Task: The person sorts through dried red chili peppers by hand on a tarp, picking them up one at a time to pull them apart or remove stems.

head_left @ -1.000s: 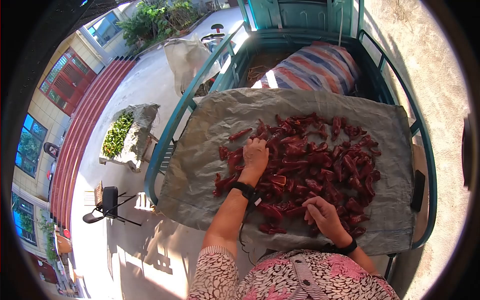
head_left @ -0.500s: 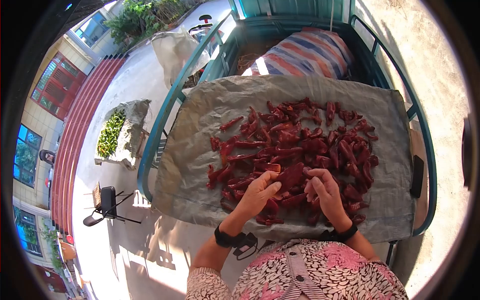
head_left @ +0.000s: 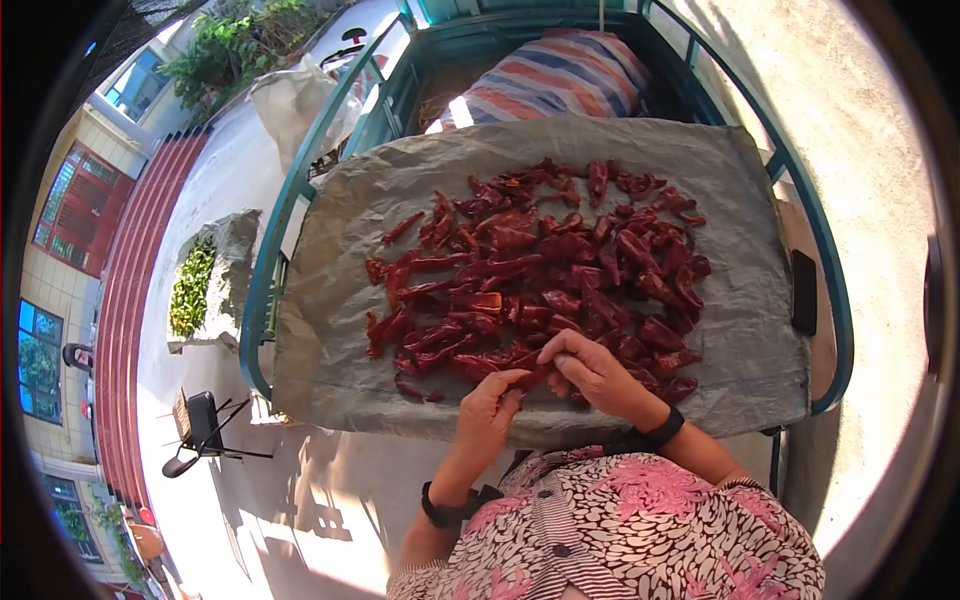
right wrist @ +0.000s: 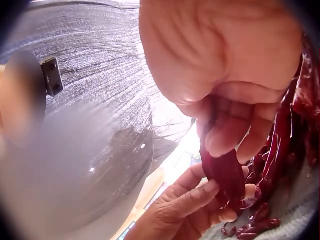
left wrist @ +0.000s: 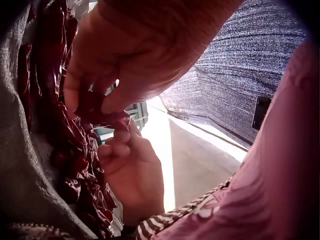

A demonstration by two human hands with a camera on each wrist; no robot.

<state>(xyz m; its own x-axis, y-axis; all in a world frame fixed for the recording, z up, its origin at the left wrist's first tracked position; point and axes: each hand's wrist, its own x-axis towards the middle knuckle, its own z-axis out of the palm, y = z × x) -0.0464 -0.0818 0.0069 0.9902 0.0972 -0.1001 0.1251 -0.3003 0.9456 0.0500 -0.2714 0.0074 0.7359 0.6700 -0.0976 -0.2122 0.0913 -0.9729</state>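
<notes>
Here, red chili pepper (right wrist: 225, 172): held up between two hands, over the near part of a gray woven sheet (head_left: 340, 220), close to the front of the pile; dark red, glossy and wrinkled in the right wrist view.
Left hand (head_left: 485, 415): narrowed to a pinch, with thumb and fingers gripping one end of the pepper.
Right hand (head_left: 590, 375): fingers curled in, holding the opposite end, close to the fingertips of its partner.
Pile of red chilies (head_left: 560, 255): spread over the middle of the sheet, overlapping in many places, scattered more thinly at the far left; marked by one orange-toned chili (head_left: 476, 302) near the front.
Wrists: banded in black, left (head_left: 447, 508) and right (head_left: 662, 430).
Blouse (head_left: 650, 505): patterned in dark and cream with pink flowers, close to the sheet's near edge.
Teal cargo bed (head_left: 460, 40): railed on both sides, with a red, white and blue striped sack (head_left: 560, 80) lying beyond the sheet.
Courtyard at left: green chilies (head_left: 192, 285) heaped on a second, smaller sheet, near a black chair (head_left: 203, 420) on sunlit pavement.
Background: red steps (head_left: 140, 300) leading along a tiled building with red doors (head_left: 80, 205); leafy shrubs (head_left: 230, 50) at the top.
</notes>
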